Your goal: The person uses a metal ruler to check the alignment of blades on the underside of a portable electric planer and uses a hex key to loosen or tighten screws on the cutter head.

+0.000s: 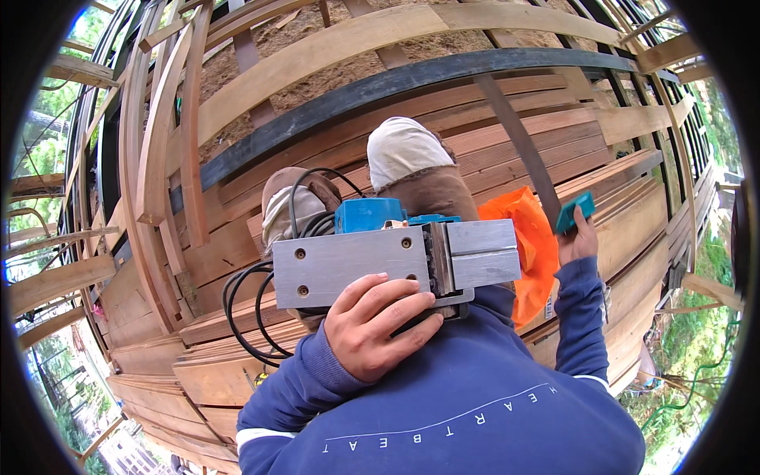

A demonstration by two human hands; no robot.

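The only readable text is a curving row of widely spaced white capital letters (450,431), spelling a single word upside down in this view across the blue sweatshirt (467,372), while a small white label (549,307) beside the orange fabric (537,261) is too small to read.

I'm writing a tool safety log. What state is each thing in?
Blue planer: turned underside up
Left hand: fingers over the planer, thumb hidden
Teal object: held, apart from the planer
Right hand: gripping the teal object
Black cord: looped; plugged in or not, cannot tell
Orange fabric: crumpled
Planks: stacked
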